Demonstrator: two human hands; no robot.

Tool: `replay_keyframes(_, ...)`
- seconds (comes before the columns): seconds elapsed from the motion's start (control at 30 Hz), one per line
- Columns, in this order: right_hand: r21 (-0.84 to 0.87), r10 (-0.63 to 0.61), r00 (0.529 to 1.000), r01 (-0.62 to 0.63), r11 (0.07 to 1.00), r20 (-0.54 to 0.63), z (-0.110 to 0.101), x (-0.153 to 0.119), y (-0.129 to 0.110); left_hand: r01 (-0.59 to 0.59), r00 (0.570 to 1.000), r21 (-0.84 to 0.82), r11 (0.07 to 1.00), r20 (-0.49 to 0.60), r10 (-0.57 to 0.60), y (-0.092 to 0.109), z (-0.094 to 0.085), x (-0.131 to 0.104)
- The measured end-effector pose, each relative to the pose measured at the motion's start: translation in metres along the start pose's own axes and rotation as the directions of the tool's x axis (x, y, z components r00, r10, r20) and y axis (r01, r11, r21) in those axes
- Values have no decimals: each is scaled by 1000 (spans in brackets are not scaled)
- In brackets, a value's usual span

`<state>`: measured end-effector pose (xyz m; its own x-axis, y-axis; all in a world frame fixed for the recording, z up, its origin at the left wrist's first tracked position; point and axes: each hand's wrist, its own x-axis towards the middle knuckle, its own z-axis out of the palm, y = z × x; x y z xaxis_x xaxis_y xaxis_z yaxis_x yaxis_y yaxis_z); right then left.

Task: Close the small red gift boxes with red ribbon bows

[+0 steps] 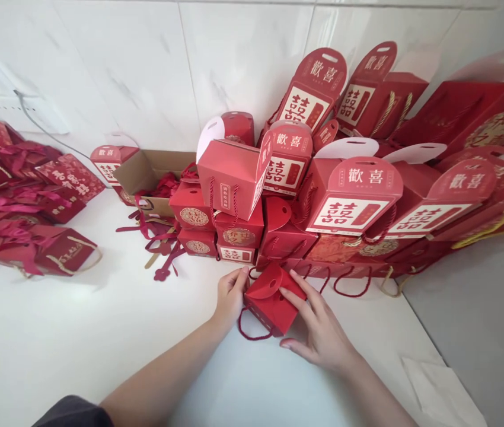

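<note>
A small red gift box [275,301] with a folded, round-ended top flap stands at a slant on the white table, a dark red cord handle [254,337] looping out at its left side. My left hand [230,298] is closed on the box's left edge, thumb and fingers pinched at the corner. Across the box's top and right side lie the spread fingers of my right hand [321,329]. One fingertip touches the flap; the thumb stays off the box, near its front corner.
Stacked red boxes [353,196] with cord handles fill the table's back right. Left of them, an open cardboard carton [156,206] holds red ribbons, and more ribbons [163,252] lie in front. Ribboned red boxes [56,249] are piled at far left. A tiled wall [136,71] stands behind.
</note>
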<state>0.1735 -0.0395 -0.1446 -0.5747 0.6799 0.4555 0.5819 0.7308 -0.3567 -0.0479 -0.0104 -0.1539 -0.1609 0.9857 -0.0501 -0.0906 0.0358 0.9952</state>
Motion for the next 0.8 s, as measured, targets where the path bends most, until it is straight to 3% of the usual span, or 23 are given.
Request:
replay_keyframes(0.2,54,61,998,-59,997,-23,4,0,-9,15,999,-12,1000,36,-15,-3,-7,0)
replay_keyframes(0.47,92,88,989,-77,993,-118,2,6,-15,-9,993,-74,997,113,17,-7,-3,3)
replay_keyframes(0.8,88,85,979,-70,994,-186,10,7,-17,-30,994,-101,994,104,40,-8,-5,5)
